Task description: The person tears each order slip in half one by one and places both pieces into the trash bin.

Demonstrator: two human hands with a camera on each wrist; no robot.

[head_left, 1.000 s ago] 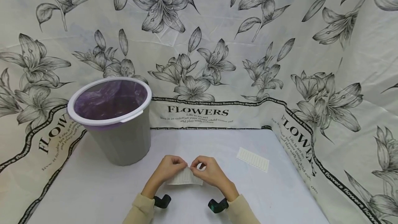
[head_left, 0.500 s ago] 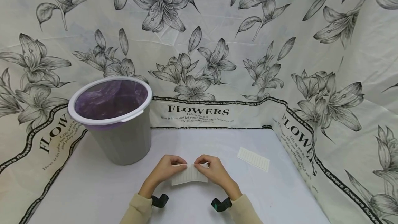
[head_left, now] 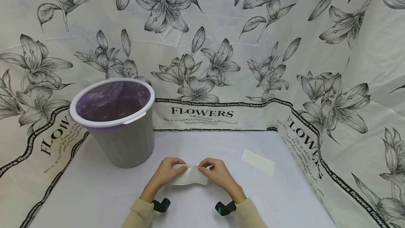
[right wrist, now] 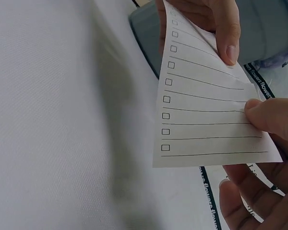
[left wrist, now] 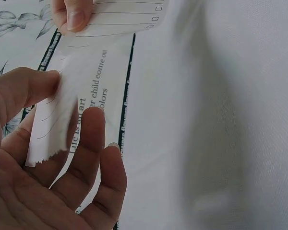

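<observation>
A: What's biggest around the hands?
B: The lily-print backdrop (head_left: 196, 62) beyond both, then the white tabletop (head_left: 281, 203) beneath them.

A: Any container?
B: A grey waste bin (head_left: 131, 147) with a pale rim, upright beyond the left hand (head_left: 171, 170) and off to its left. A purple plastic liner (head_left: 115, 96) lines it. Its bottom is dark, so I can't tell whether anything lies there.

A: And the paper?
B: A ruled checklist sheet (head_left: 191, 176) stretches between the two hands, bowed, above the tabletop. The left hand pinches it between thumb and fingers, its other fingers loosely spread. The right hand (head_left: 216, 172) pinches the other part, thumb on the printed face, fingers behind.

A: Is there another sheet?
B: Yes, a second ruled sheet (head_left: 257, 162) lies flat, well right of the right hand and farther out.

A: Smaller details?
B: A jagged edge (left wrist: 48, 159) shows over the left hand's fingers, and checkboxes (right wrist: 166, 116) run down one side.

A: What's hard to see?
B: The left wrist view cuts off the right hand. The paper between the thumbs is hard to make out.
</observation>
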